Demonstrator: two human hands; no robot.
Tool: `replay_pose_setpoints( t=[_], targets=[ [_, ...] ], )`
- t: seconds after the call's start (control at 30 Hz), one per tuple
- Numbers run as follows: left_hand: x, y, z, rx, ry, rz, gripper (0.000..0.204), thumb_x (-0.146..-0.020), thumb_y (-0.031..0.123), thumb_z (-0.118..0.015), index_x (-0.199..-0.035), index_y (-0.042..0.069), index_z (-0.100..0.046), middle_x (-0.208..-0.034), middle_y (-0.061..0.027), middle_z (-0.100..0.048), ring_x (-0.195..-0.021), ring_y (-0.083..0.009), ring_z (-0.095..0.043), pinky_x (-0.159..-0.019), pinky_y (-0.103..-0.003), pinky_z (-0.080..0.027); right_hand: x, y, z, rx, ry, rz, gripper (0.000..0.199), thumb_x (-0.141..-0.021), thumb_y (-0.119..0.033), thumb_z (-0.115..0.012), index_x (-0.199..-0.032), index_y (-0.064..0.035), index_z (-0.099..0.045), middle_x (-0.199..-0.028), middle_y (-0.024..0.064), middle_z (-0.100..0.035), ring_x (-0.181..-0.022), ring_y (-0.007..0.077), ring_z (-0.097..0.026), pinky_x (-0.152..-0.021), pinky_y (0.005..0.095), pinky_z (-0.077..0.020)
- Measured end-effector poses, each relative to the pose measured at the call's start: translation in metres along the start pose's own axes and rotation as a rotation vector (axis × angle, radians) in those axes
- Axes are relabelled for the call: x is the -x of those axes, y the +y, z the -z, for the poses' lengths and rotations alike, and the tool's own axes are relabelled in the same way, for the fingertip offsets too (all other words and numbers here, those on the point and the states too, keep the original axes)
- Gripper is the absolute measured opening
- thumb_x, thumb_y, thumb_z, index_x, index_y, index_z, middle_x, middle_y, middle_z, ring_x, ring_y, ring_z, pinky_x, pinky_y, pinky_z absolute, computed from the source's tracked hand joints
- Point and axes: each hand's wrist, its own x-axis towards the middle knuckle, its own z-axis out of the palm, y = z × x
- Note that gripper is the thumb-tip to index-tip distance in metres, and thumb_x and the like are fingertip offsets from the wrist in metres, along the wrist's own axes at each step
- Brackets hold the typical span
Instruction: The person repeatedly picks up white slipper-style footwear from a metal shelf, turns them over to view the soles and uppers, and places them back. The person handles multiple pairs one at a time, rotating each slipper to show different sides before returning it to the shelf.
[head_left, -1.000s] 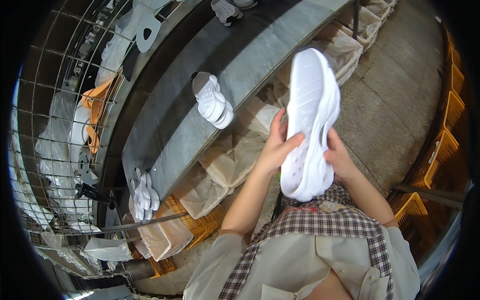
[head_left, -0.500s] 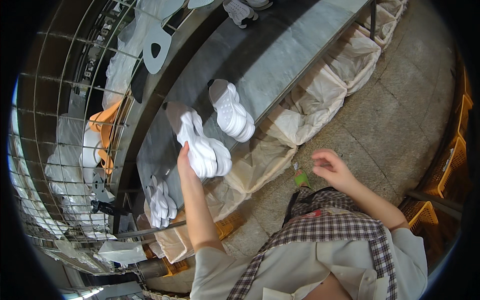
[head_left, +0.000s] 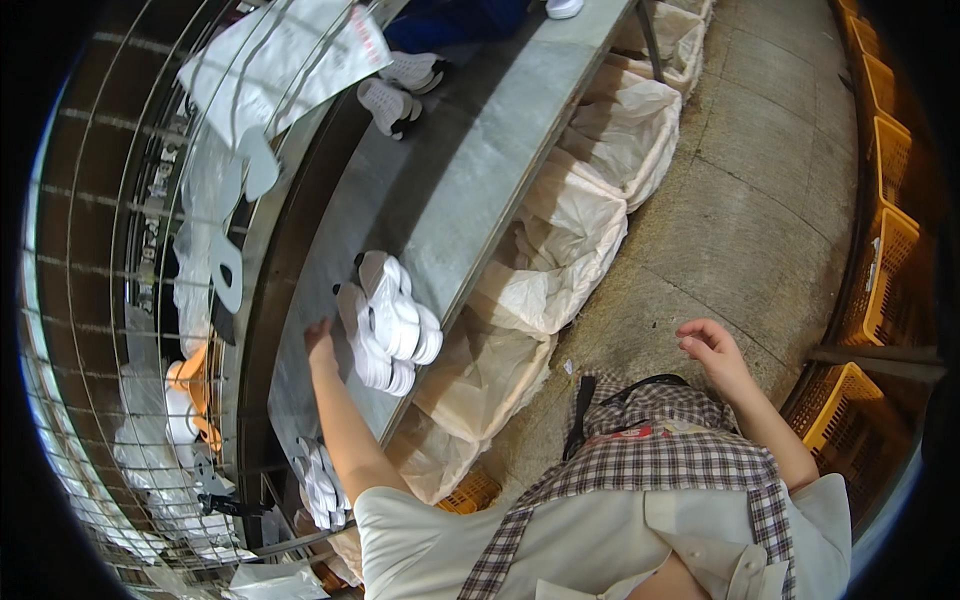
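Note:
Two stacks of white shoe soles lie side by side on the grey metal table (head_left: 500,140). The nearer stack (head_left: 368,345) touches the farther stack (head_left: 400,310), and dark tips show at their far ends. My left hand (head_left: 320,345) is over the tabletop just left of the nearer stack, empty, with its fingers apart. At the right, above the floor, my right hand (head_left: 715,350) is held in the air with its fingers loosely bent and nothing in them. Another bunch of white soles (head_left: 322,485) rests by my left forearm at the table's near end.
Cloth-lined bins (head_left: 560,265) line the table's right edge. Yellow crates (head_left: 845,410) stand along the right side. A wire grid (head_left: 120,270) borders the left, with grey cut-out pieces (head_left: 227,270) beside it. More white shoe soles (head_left: 390,105) lie at the far end.
My left hand has let go of the nearer stack of soles, which now lies against the other stack. The whole view has shifted, showing more of the table's far end.

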Motion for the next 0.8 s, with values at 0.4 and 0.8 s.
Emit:
replay_pose_setpoints(
  t=[0.4, 0.8],
  targets=[
    [0.06, 0.31, -0.213, 0.488, -0.671, -0.368, 0.046, -0.089, 0.021, -0.059, -0.128, 0.005, -0.041, -0.112, -0.0072, -0.055, -0.087, -0.0171, -0.061, -0.069, -0.033, -0.049, -0.099, -0.014, 0.043, -0.09, 0.072, -0.029, 0.016, -0.088, -0.008, -0.059, -0.102, -0.0012, -0.058, -0.093, 0.002, -0.061, -0.086, 0.0091, -0.056, -0.079, 0.0227, -0.045],
    [-0.139, 0.455, -0.456, 1.244, -0.638, 0.383, 0.071, -0.084, 0.04, -0.063, -0.133, -0.001, -0.033, -0.125, -0.0196, -0.048, -0.111, -0.0299, -0.051, -0.093, -0.039, -0.045, -0.24, -0.085, 0.087, -0.047, 0.479, -0.09, 0.015, -0.086, -0.009, -0.059, -0.1, -0.0022, -0.057, -0.085, -0.0004, -0.06, -0.078, 0.0076, -0.054, -0.072, 0.0219, -0.0432]
  ],
)
